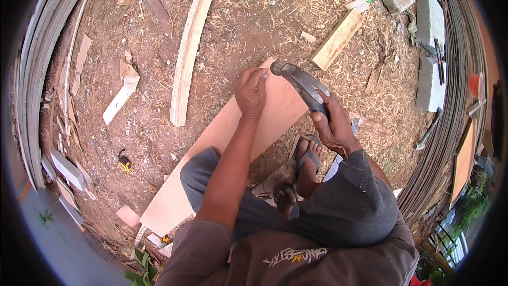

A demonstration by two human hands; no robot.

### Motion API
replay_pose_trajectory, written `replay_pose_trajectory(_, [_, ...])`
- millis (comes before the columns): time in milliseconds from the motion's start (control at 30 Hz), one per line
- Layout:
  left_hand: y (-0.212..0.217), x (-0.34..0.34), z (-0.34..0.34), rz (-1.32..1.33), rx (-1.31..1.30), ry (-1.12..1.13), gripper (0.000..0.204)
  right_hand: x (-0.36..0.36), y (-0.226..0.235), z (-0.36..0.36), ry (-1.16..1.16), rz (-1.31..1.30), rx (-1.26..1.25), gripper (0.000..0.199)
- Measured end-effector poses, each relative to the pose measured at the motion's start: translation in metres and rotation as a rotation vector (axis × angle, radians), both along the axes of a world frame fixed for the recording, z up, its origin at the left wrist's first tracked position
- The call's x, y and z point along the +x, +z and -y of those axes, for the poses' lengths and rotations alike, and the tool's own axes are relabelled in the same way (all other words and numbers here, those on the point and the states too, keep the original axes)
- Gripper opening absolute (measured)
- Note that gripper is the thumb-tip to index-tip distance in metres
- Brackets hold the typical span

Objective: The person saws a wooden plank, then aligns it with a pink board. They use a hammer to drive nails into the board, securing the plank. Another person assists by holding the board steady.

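A long, pale reddish sheet of plywood (172, 206) slants across the ground, from the lower left up to the middle, partly under my left leg. At its far end my left hand (250, 91) is closed, thumb and fingertips pinched together over the board. Whatever small thing the pinch may hold is too tiny to name. My right hand (334, 125) grips a dark-handled hammer (302, 83). The hammer's head is right beside my left fingertips, above the board's far corner; I cannot tell whether it touches anything.
Wood shavings cover the dirt ground. A long timber plank (189, 55) lies left, a short beam (337, 39) right. A yellow-black tape measure (124, 162) rests at left. Concrete blocks (429, 18) and stacked long strips (463, 74) line the right; more boards (45, 47) line the left.
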State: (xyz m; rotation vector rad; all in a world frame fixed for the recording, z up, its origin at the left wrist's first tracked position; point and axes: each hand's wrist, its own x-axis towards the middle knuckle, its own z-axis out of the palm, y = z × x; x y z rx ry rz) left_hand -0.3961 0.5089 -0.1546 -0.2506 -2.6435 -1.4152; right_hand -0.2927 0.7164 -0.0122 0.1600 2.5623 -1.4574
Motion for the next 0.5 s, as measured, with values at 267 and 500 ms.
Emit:
replay_pose_trajectory(267, [0.006,-0.002,-0.001,0.029,-0.123,0.019,0.012,-0.044,-0.001,0.019,0.13,0.106,0.243,0.05])
replay_pose_trajectory(500, [0.005,0.002,-0.001,0.011,-0.115,0.02,0.015,-0.018,-0.014,0.002,0.106,-0.22,0.046,0.047])
